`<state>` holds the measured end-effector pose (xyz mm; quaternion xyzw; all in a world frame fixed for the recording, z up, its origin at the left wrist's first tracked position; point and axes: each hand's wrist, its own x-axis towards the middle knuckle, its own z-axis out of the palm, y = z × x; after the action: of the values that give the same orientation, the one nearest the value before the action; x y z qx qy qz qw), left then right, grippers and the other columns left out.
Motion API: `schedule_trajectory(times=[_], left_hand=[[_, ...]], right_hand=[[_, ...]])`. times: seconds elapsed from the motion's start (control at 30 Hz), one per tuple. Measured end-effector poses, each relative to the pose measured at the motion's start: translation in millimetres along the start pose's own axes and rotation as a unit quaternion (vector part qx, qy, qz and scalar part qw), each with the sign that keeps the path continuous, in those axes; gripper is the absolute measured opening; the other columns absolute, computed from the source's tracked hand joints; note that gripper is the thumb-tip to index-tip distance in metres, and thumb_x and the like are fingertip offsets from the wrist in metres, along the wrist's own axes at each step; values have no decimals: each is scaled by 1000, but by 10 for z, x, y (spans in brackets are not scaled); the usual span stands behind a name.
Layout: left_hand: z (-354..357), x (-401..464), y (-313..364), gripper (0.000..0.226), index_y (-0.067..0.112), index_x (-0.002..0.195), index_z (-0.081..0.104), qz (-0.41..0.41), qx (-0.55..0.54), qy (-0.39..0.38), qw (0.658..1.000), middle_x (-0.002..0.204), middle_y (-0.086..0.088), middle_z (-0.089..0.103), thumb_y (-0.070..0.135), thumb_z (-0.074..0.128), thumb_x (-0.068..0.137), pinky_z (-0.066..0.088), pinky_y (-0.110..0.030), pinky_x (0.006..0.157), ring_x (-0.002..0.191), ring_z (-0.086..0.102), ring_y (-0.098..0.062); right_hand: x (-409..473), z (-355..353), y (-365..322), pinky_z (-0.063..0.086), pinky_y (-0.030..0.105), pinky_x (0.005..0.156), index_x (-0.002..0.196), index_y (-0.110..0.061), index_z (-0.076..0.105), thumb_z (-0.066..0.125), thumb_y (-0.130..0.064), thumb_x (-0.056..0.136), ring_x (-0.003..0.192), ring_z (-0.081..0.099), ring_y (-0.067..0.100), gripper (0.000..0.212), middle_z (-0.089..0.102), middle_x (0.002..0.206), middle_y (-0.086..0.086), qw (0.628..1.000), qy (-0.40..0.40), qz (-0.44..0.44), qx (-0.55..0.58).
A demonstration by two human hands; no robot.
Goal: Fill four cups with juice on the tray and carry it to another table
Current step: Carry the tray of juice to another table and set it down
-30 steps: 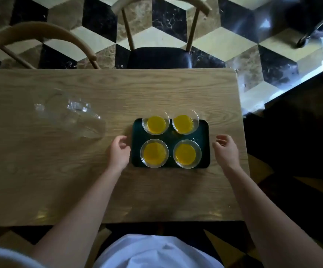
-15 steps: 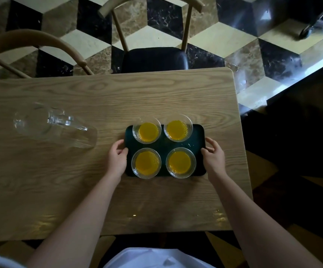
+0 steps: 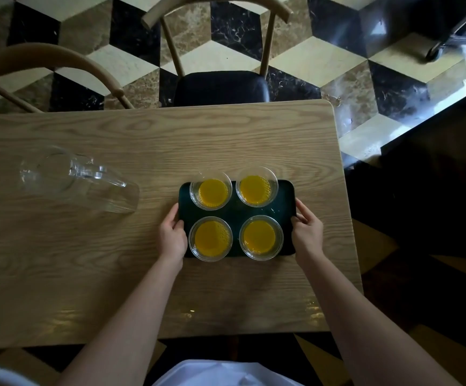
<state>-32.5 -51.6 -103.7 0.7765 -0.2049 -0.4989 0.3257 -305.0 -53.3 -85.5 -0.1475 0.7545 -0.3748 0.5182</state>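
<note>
From the head camera we see the dark green rectangular plastic tray [image 3: 234, 215] near the right edge of the light wooden table [image 3: 86, 260], carrying four clear plastic cups of orange juice [image 3: 210, 190]. Our left hand [image 3: 172, 237] and right hand [image 3: 307, 231] clasp its short edges. Filling looks done; next comes a level lift. No writing is readable.

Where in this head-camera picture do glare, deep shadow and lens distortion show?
Head view: glare patches on the pale wooden table near its front edge; the floor right of it lies in deep shadow; the clear glass jug looks faint, stretched toward the wide-angle edge; the four juice-filled clear cups stay sharp.
</note>
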Motion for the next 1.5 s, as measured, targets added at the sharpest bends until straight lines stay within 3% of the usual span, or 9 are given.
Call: schedule_trajectory(times=[0.1,0.37,0.57,0.7,0.87,1.1,1.2,1.37,1.5], left_hand=[[-50,-53,36,52,27,149,47,8,-7,-2,1000,148,-6,54,2,44,104,46,-49,110,130,57,-25],[-150,-291,367,51,13,151,43,62,3,-12,998,151,-9,51,-3,42,103,41,-47,114,138,49,-26],[-338,-490,761,50,22,151,44,118,47,-10,992,143,-8,59,7,48,103,47,-49,108,130,56,-29],[-511,-591,1067,51,23,149,45,154,23,-43,987,144,-8,59,14,50,100,46,-52,108,131,56,-28],[-775,-824,1523,49,30,146,49,165,-23,-86,982,137,-8,63,19,52,98,51,-53,102,124,61,-30],[-1122,-1356,2199,48,25,142,55,198,-94,-124,968,136,-14,63,13,55,95,51,-52,102,120,64,-31],[-1263,-1562,2429,47,19,142,56,226,-111,-137,958,134,-18,64,10,56,96,53,-50,101,119,65,-33],[-1439,-1926,2822,37,11,136,61,271,-117,-154,943,120,-17,72,3,53,101,55,-46,97,110,71,-28],[-1539,-2232,3166,34,8,124,66,274,-138,-169,937,112,-13,76,-2,44,101,56,-40,90,109,72,-28]], right_hand=[[-47,-45,-76,61,47,87,141,-27,59,47,6,98,98,75,25,55,74,112,2,1000,-11,4,-5],[-317,-161,-572,63,33,67,145,-19,55,44,9,100,87,76,20,54,72,115,8,998,-52,-30,-6],[-542,-253,-1101,59,58,85,146,-17,54,45,8,101,97,73,39,53,72,114,13,994,-87,-60,-13],[-749,-316,-1481,64,43,66,145,-18,55,44,6,102,91,74,35,51,72,113,15,990,-115,-84,-10],[-1059,-416,-1928,62,34,59,144,-17,54,44,7,102,87,74,32,50,74,110,16,979,-159,-127,-17],[-1548,-613,-2530,63,30,65,124,-13,65,43,14,99,81,77,23,43,76,99,16,949,-231,-213,-25],[-1665,-669,-2763,61,32,67,132,-8,63,46,13,98,88,76,30,43,74,107,24,942,-236,-236,-30],[-1914,-755,-3122,53,52,85,128,-8,66,51,9,96,100,66,46,39,75,107,24,934,-232,-271,-28],[-2231,-835,-3452,60,39,85,124,1,65,46,15,95,109,67,43,37,71,115,30,922,-256,-291,-3]])
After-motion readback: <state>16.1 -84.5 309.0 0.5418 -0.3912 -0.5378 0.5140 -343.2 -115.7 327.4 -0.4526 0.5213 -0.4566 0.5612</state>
